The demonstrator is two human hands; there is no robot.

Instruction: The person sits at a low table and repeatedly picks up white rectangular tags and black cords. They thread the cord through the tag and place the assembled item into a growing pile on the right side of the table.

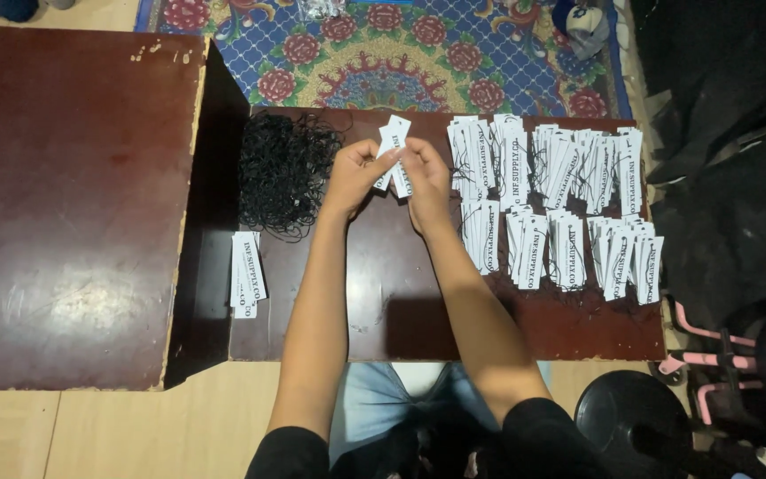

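Both hands meet in the upper middle of the frame over the dark brown table [383, 310], the left hand [354, 174] and right hand [425, 177] each with a pinching grip on a few white rectangular paper tags [394, 151] with black print. Just left of them is a tangled pile of black string loops [281, 173]. A small stack of tags [246, 273] lies lower left, and rows of strung tags [560, 204] fill the right side.

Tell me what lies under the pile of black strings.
The pile of black strings rests on the low dark wooden table, left of both hands. The tangle covers the wood beneath, so anything below it is hidden.
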